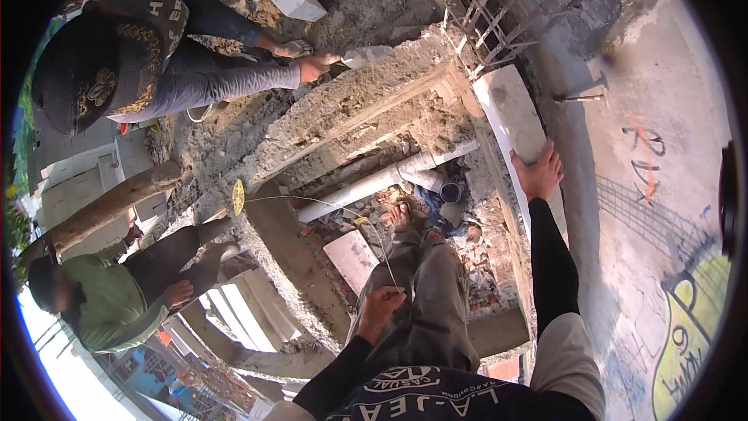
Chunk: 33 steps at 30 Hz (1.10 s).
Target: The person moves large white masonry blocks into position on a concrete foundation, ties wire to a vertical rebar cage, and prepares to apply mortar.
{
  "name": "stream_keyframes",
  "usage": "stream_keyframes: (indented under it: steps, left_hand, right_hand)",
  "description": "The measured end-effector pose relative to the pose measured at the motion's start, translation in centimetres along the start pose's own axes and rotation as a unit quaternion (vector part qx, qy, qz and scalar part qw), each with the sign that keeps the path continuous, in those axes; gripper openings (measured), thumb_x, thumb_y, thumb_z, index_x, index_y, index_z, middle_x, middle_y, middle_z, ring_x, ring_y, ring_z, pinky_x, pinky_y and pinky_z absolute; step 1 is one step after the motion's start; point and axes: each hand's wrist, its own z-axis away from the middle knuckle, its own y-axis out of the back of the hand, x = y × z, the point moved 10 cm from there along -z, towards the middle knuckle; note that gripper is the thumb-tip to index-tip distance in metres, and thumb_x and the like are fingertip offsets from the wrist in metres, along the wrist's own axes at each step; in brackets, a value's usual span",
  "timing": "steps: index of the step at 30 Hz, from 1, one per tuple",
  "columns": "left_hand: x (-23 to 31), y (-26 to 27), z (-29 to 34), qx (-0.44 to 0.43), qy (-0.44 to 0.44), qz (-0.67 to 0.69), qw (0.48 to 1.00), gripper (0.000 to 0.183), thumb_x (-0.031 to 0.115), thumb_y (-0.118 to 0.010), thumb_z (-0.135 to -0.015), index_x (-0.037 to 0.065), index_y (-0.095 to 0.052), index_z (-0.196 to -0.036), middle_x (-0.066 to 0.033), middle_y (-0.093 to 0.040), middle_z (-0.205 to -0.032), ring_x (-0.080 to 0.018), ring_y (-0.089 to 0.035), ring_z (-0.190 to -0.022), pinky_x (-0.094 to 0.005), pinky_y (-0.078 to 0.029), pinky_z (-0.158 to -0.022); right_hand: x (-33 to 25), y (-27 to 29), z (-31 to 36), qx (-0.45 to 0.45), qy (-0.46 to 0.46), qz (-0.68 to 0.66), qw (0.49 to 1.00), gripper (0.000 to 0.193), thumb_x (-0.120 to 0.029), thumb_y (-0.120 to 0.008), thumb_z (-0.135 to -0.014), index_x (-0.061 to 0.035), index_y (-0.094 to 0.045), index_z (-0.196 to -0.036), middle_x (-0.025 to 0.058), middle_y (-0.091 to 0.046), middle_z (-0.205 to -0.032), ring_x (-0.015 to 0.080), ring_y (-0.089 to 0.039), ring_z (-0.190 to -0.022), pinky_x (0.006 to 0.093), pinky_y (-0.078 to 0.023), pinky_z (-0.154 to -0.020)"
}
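My left hand [379, 312] is closed in front of my legs, pinching a thin string [372, 235]. The string curves away to a yellow oval piece [238, 196] at the concrete beam on the left. My right hand [539, 171] lies with spread fingers on the near end of a pale block [510, 109]. That block stands along the wall side, on the right-hand beam. Below me, a second pale block [351, 259] rests on the rubble beside my leg.
Rough concrete beams [351, 105] frame the pit I stand in. A white pipe [362, 189] crosses it. Bare rebar [499, 12] juts out at the far corner. A co-worker [101, 70] at upper left holds a trowel [365, 57] and a block [294, 1]; another person [117, 288] sits lower left.
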Motion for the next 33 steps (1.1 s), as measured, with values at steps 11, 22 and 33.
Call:
stream_keyframes:
  steps: [11, 22, 33]
  left_hand:
    - [-5.2, 3.4, -0.1, 0.056, -0.024, -0.080, 0.995, 0.033, 0.027, -0.079, -0.093, -0.003, -0.078, -0.107, -0.0078, -0.076, -0.085, -0.0096, -0.065, -0.075, -0.0293, -0.053, -0.070]
    - [-0.3, 3.0, 0.1, 0.057, 0.034, 0.026, 0.997, 0.028, 0.019, -0.073, -0.092, -0.005, -0.076, -0.106, -0.0043, -0.071, -0.083, -0.0097, -0.061, -0.077, -0.0300, -0.051, -0.071]
    - [1.7, 2.7, -2.9, 0.019, 0.016, 0.062, 0.998, 0.027, 0.018, -0.076, -0.093, -0.005, -0.075, -0.106, -0.0043, -0.071, -0.084, -0.0076, -0.061, -0.075, -0.0270, -0.050, -0.069]
  right_hand:
    - [-0.6, -0.2, 0.0, -0.014, -0.010, -0.006, 1.000, 0.106, -0.064, -0.081, -0.068, -0.0100, -0.043, -0.150, 0.0135, -0.060, -0.127, 0.0356, -0.058, -0.121, 0.0567, -0.043, -0.098]
    - [-0.5, -0.7, 0.0, -0.034, -0.010, 0.005, 0.999, 0.109, -0.064, -0.081, -0.069, -0.0077, -0.041, -0.153, 0.0157, -0.058, -0.129, 0.0365, -0.054, -0.126, 0.0558, -0.042, -0.101]
    - [-0.5, -1.1, -0.3, -0.038, -0.016, 0.034, 0.999, 0.111, -0.064, -0.081, -0.069, -0.0073, -0.039, -0.155, 0.0160, -0.057, -0.128, 0.0365, -0.053, -0.125, 0.0549, -0.042, -0.102]
